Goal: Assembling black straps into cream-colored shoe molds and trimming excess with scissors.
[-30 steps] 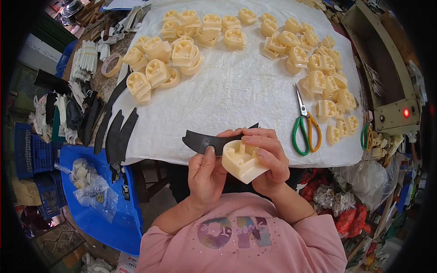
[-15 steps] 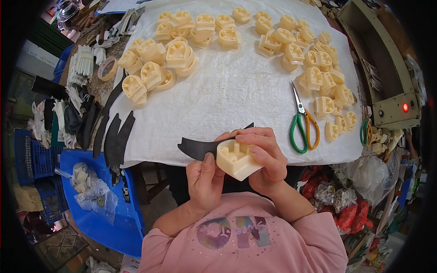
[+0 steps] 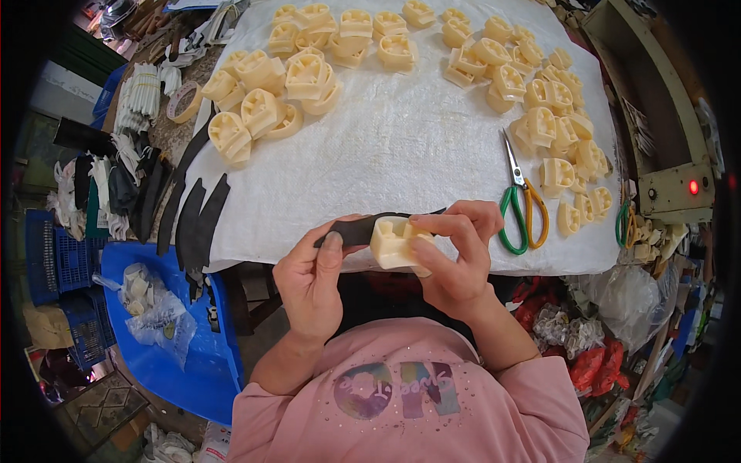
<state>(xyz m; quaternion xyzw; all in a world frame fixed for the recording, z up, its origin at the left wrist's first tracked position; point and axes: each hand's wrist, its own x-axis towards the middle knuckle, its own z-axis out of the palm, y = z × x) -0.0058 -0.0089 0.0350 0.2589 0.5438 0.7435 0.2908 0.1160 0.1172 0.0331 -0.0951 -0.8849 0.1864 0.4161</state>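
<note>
My right hand (image 3: 463, 255) grips a cream-coloured moulded block (image 3: 395, 245) with a hollow, ribbed top, thumb and fingers on its right side. Behind the block runs a black curved strip (image 3: 352, 231), lying against its far wall. The strip's left end is pinched between the thumb and fingers of my left hand (image 3: 312, 274). Both hands are in front of my chest, at the near edge of the white-covered table. On the sheet to their right lie scissors (image 3: 519, 197) with one green and one yellow handle, blades pointing away from me.
Many similar cream blocks (image 3: 309, 73) cluster at the far left and right of the white sheet (image 3: 370, 147). Loose black strips (image 3: 202, 224) lie along its left edge. A blue tub (image 3: 174, 347) sits below left; a metal box with a red light (image 3: 693, 187) stands at right.
My left hand has moved left along the black strip, to its end. The block has tilted, and my right hand has shifted its grip on it.
</note>
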